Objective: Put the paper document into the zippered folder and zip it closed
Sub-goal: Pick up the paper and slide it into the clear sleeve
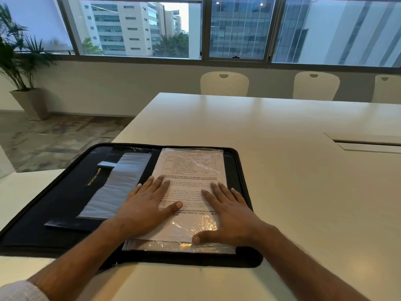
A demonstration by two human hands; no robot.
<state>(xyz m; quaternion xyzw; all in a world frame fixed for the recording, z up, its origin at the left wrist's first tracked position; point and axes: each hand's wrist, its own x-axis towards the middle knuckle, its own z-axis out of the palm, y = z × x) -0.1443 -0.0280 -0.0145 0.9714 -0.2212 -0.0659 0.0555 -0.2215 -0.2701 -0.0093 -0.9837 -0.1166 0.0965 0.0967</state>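
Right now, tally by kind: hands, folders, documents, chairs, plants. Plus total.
Hands: 2, left hand and right hand, both flat on the document
Zippered folder: 1, lying open
Paper document: 1, in a clear sleeve on the folder's right half
Chairs: 3
Potted plant: 1
Total: 8

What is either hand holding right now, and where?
Nothing is gripped. Left hand and right hand lie flat, fingers straight, pressing the paper document in its clear sleeve inside the open zippered folder.
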